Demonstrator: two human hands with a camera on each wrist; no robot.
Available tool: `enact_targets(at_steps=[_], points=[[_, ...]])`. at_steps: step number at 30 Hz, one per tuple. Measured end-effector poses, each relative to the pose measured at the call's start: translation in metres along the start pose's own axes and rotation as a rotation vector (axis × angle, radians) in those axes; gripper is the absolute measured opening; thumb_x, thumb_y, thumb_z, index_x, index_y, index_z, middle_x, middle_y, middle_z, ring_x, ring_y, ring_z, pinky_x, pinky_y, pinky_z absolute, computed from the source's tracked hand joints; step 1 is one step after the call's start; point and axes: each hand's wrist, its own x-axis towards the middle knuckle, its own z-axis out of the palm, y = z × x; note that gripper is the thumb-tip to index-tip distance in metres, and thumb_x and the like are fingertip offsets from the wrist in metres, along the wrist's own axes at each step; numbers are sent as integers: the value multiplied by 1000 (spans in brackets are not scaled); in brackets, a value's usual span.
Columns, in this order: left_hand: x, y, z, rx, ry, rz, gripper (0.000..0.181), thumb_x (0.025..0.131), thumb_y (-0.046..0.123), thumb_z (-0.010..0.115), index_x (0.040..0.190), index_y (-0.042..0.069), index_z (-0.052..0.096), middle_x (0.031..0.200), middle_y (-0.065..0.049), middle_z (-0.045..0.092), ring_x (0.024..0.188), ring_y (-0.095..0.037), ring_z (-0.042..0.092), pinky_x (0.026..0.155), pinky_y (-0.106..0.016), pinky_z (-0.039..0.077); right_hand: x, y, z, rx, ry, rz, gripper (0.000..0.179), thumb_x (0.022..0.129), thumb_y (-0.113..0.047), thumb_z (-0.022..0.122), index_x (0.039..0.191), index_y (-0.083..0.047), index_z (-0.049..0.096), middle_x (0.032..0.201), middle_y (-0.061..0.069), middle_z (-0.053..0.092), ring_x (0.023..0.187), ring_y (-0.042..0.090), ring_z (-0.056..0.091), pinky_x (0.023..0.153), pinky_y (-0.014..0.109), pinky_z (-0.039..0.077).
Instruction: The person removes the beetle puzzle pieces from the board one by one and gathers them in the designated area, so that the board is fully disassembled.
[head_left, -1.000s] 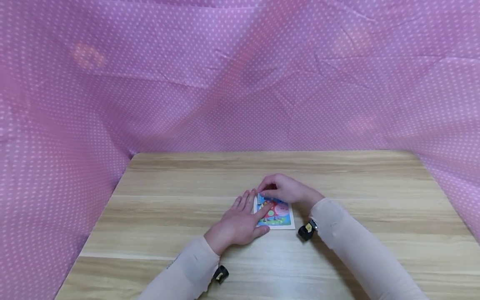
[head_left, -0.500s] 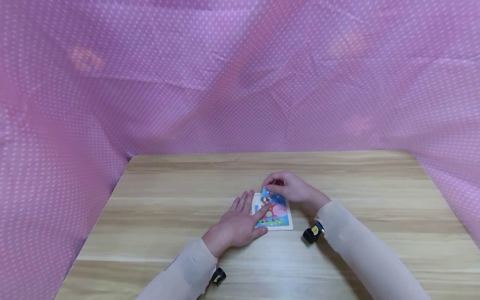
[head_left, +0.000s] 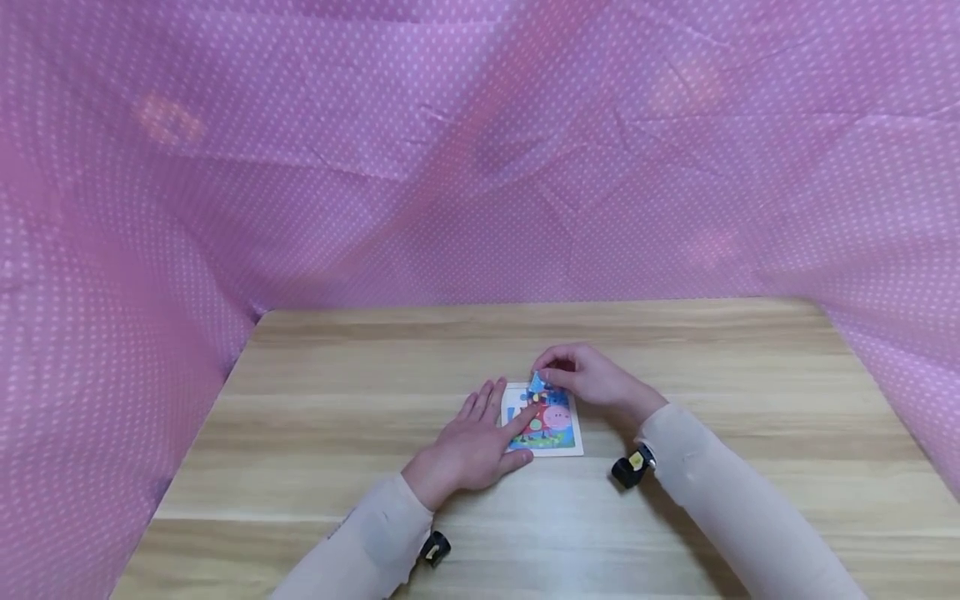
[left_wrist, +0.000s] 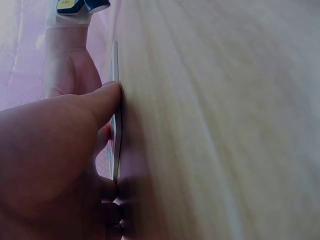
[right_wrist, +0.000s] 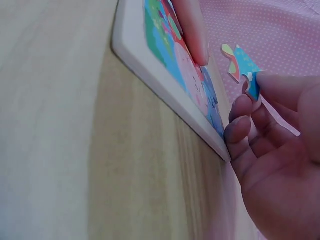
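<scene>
- Head view: I have the puzzle board [head_left: 558, 452] flat on the bench [head_left: 360, 358], roughly midway between the bench's left and right edges and well in from its far edge.
- The left hand [head_left: 476, 450] is spread wide, index finger over the printed face, thumb by the board's near-left corner.
- The right hand [head_left: 596, 379] pinches the piece [right_wrist: 245, 61] between thumb and fingers, tilted and raised clear of the board near its far side.
- I judge the piece light, thin and stiff, slightly slick when printed; narrow tabs could chip, so I'd grip its broad body.
- The board seems rigid but light enough to slide; I'd steady its rim.
</scene>
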Motion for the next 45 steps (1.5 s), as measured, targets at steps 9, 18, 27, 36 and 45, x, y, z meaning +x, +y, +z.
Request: enact_targets(at_steps=[9, 18, 27, 36, 45], points=[[1, -1, 0, 3, 0, -2, 69, 111, 61, 46, 172, 44, 21, 183, -18, -5, 171, -38, -2, 139, -52, 8, -14, 2, -18, 23, 42, 82, 21, 110, -20, 62, 124, -13, 75, 111, 7, 71, 98, 26, 62, 85, 36, 55], [2, -1, 2, -4, 6, 5, 70, 110, 60, 47, 172, 44, 19, 183, -19, -5, 171, -38, -2, 139, -52, 8, -29, 11, -34, -67, 65, 92, 21, 109, -21, 63, 123, -14, 77, 107, 5, 73, 91, 25, 63, 77, 33, 56], [0, 3, 4, -17, 23, 4, 69, 110, 59, 50, 171, 46, 22, 183, -20, -3, 171, -39, 0, 138, -53, 10, -36, 20, -45, -122, 81, 93, 21, 108, -16, 64, 124, -11, 77, 110, 7, 76, 94, 23, 63, 80, 31, 54], [0, 3, 3, -27, 15, -3, 68, 110, 59, 49, 171, 48, 21, 183, -18, -4, 171, -38, -2, 139, -53, 8, -32, 28, -51, -249, 138, 64, 21, 109, -12, 62, 122, -9, 78, 117, 10, 78, 99, 20, 65, 88, 34, 53], [1, 2, 3, -21, 19, 6, 68, 110, 58, 49, 171, 47, 20, 183, -19, -3, 171, -39, -1, 139, -53, 9, -23, 32, -53, -284, 172, 65, 19, 106, -8, 65, 120, -5, 78, 110, 11, 78, 96, 20, 66, 87, 35, 54]])
